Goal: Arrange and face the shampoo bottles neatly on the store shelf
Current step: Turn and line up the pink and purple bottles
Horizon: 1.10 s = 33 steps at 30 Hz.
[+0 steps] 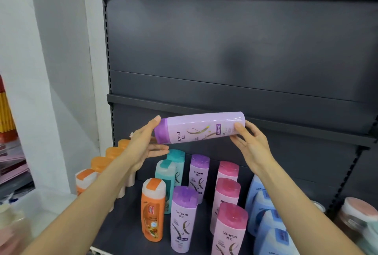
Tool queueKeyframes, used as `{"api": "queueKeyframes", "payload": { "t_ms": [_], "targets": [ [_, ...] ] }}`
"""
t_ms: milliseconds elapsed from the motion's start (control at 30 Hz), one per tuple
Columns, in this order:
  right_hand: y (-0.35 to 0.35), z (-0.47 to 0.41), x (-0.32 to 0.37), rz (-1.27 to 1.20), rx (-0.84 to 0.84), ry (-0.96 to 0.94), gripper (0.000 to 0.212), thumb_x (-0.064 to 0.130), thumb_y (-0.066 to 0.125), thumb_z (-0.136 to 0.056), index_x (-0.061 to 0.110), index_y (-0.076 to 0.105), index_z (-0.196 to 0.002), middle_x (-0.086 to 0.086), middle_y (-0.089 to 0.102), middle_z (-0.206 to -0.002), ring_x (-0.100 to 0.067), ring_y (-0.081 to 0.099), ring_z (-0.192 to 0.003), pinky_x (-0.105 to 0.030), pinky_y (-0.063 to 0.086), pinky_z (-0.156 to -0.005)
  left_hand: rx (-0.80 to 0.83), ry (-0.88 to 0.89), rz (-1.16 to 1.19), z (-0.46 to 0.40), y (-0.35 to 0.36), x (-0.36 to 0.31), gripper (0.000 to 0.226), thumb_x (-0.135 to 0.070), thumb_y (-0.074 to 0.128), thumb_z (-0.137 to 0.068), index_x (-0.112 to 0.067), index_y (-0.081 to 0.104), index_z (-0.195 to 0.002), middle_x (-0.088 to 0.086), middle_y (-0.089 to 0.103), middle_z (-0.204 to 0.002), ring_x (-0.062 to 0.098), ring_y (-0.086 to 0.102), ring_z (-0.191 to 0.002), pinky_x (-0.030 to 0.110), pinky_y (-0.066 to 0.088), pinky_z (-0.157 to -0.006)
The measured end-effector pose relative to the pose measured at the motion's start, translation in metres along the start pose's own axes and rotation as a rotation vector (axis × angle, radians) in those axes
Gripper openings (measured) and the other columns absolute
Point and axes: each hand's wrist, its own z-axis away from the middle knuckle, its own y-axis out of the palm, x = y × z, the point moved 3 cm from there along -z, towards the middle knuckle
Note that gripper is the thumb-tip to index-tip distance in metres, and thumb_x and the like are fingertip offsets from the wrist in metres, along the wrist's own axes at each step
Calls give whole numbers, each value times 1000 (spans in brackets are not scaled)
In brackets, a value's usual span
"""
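Bottle of lilac shampoo point(199, 127), held sideways in the air above the shelf point(122, 209), purple cap to the left and base to the right, label turned toward the camera. It probably lies across both hands so that the printed front can be checked before the bottle is stood up; this is a judgement, not something shown.

Left hand point(143, 148): fingers nearly straight and spread, the thumb along the top edge of the cap, the other fingers passing under and behind the cap end. It steadies that end, with no closed grasp visible.

Right hand point(250, 142): thumb on the front of the base and fingers curled loosely round behind it, so this hand pinches the base end lightly.

Directly below, two upright lilac bottles point(184, 218) form a column front to back, with a gap between them that looks like the likely slot for the held one. Columns are sorted by colour: orange bottles point(153, 209) to the left, teal bottles point(165, 179) behind these, pink bottles point(227, 193) to the right, blue bottles point(263, 214) beyond those. Most labels that can be read face outward. Above, the dark back panel point(235, 40) carries no stock.
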Motion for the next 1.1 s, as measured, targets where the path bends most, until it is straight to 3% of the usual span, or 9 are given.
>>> {"api": "queueKeyframes", "payload": {
  "t_ms": [100, 233, 300, 400, 500, 633, 767, 967, 1100],
  "targets": [
    [0, -1, 0, 62, 7, 60, 35, 21, 61, -89, -1, 59, -116, -13, 68, -113, -21, 65, -106, -31, 52, -93, 39, -27, -106, -1, 2, -2, 44, -55, 35, -93, -26, 50, -123, 11, 64, -109, 24, 70, -86, 29, 60, -70],
    [3, -2, 2, 96, -62, 114, 33, 30, 64, -87, 1, 57, -101, -12, 68, -106, -18, 68, -93, -22, 55, -74, 123, 13, -92, 1, 0, 0, 21, -28, 53, -93, -29, 51, -114, 2, 63, -116, 16, 65, -99, 27, 58, -76],
    [3, -4, 2, 131, -98, 145, 44, 35, 66, -85, -3, 57, -107, -14, 68, -107, -19, 69, -91, -23, 56, -70, 107, 28, -104, 0, -3, 2, 34, -17, 60, -89, -23, 50, -121, 1, 64, -111, 16, 66, -95, 26, 58, -76],
    [3, -3, 2, 192, -103, 213, 45, 40, 69, -81, 2, 60, -103, -15, 68, -108, -24, 69, -92, -27, 59, -66, 7, 23, -147, -4, -8, 1, 44, -26, 63, -87, -16, 51, -128, 6, 65, -111, 16, 67, -86, 30, 58, -78],
    [4, 1, 0, 245, -77, 307, 49, 44, 70, -80, 2, 63, -105, -14, 71, -101, -24, 70, -91, -29, 60, -67, -36, -57, -108, -9, -10, 4, 46, -30, 64, -86, -12, 52, -126, 9, 65, -116, 21, 67, -96, 35, 58, -79],
    [4, 3, 1, 205, -44, 355, 41, 36, 69, -83, 0, 64, -103, -13, 72, -92, -23, 69, -84, -29, 60, -68, -52, -114, 7, -10, -9, 7, 37, -22, 66, -85, -8, 54, -117, 11, 65, -116, 20, 65, -99, 29, 58, -71],
    [5, 2, 2, 180, 10, 331, 32, 19, 63, -89, -5, 61, -110, -15, 71, -87, -25, 69, -74, -26, 60, -66, -103, -125, 51, -11, -11, 10, 38, -24, 64, -87, -6, 52, -118, 13, 63, -117, 19, 62, -99, 28, 57, -72],
    [3, 1, 5, 390, -148, 309, 58, 53, 70, -76, 1, 65, -102, -11, 72, -81, -15, 67, -60, -22, 53, -54, -110, -222, 142, -10, -9, 12, 50, -29, 64, -86, -8, 43, -126, 15, 57, -120, 22, 63, -98, 24, 58, -62],
    [4, -1, 2, 455, -173, 326, 64, 60, 67, -74, 3, 66, -102, -10, 73, -84, -12, 65, -54, -22, 42, -52, -129, -239, 116, -12, -10, 12, 58, -32, 66, -85, -8, 40, -131, 15, 57, -117, 22, 64, -95, 27, 58, -66]
  ]
}}
